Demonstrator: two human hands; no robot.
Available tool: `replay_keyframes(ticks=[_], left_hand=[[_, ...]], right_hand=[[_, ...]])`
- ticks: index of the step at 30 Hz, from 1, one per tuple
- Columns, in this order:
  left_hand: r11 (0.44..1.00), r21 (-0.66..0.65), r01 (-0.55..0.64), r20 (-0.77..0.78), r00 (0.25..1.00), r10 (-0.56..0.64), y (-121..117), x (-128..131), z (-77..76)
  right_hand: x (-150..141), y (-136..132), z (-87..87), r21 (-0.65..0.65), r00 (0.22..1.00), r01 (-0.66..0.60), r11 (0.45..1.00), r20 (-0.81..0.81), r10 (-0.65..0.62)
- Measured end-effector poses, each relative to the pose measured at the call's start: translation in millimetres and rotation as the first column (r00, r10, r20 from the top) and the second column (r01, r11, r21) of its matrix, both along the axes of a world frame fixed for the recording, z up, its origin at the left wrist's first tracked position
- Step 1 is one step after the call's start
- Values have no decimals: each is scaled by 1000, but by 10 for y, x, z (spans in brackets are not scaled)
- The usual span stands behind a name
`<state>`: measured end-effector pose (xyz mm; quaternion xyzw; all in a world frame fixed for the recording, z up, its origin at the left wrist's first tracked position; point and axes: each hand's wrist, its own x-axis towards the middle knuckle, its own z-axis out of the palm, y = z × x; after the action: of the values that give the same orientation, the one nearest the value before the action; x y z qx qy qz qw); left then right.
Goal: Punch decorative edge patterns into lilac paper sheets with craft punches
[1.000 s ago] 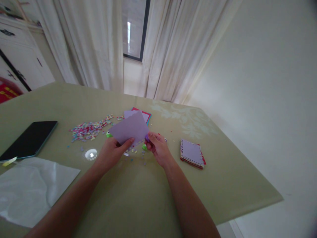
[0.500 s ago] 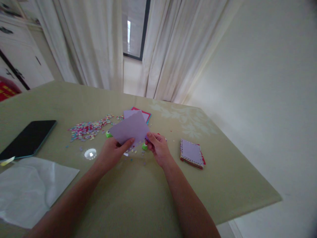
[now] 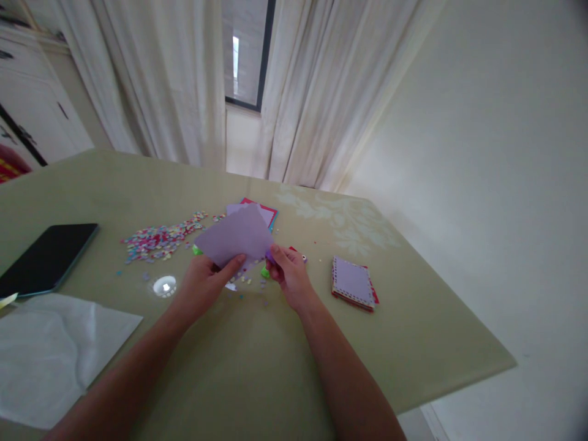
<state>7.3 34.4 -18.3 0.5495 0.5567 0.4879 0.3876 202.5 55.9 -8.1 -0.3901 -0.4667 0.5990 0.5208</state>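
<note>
A sheet of purple paper (image 3: 236, 231) is held up above the table, tilted, its lower edge pinched between the thumb and fingers of my left hand (image 3: 204, 282). At the sheet's right corner, my right hand (image 3: 290, 274) is closed around a small purple paper punch (image 3: 269, 256), mostly covered by the fingers. Just left of that hand, a bright green piece (image 3: 265, 272) shows on the table. Another green piece (image 3: 197, 250) peeks out behind the sheet's left corner. Small punched paper bits (image 3: 249, 282) lie scattered beneath the hands.
Colourful confetti (image 3: 158, 241) is heaped left of the hands. Purple, pink and blue sheets (image 3: 269, 215) lie behind the held paper. To the right sits a stack of cards with punched borders (image 3: 353, 282). A black tablet (image 3: 50, 257) and a white translucent sheet (image 3: 41, 361) are at left.
The purple paper has tipped slightly flatter, and more of the purple punch shows at its right corner. The whole view has shifted a little; both hands keep their hold.
</note>
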Motion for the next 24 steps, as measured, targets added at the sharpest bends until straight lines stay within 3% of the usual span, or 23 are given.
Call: replay_keyframes(ticks=[2,6,8,10,12,15,19,21,24], left_hand=[[1000,9,-17,-16,1000,17,1,-13,-14],[998,39,-48,-27,998,50,-2,-34,-11],[997,47,-63,-30,997,64,-10,-34,13],[996,48,-75,-35,996,76,-22,-23,55],[995,49,-90,-34,995,92,-38,-8,113],[983,66,-169,-27,985,171,-57,1,201],[932,113,-344,29,939,343,-52,-35,260],[900,145,-411,73,912,404,-39,-64,267],[863,165,-478,101,878,467,-18,-91,274]], right_hand=[[14,15,7,-7,998,33,999,-57,-33],[85,87,-1,-20,957,270,963,-100,-271],[141,133,-36,59,931,365,929,4,-366],[194,169,-88,208,886,378,902,201,-418],[228,182,-140,355,783,317,879,425,-454],[238,161,-185,500,529,176,848,679,-510],[218,104,-175,549,171,31,835,820,-546],[181,78,-173,574,79,5,819,816,-572],[34,43,-209,596,50,-94,797,803,-594]])
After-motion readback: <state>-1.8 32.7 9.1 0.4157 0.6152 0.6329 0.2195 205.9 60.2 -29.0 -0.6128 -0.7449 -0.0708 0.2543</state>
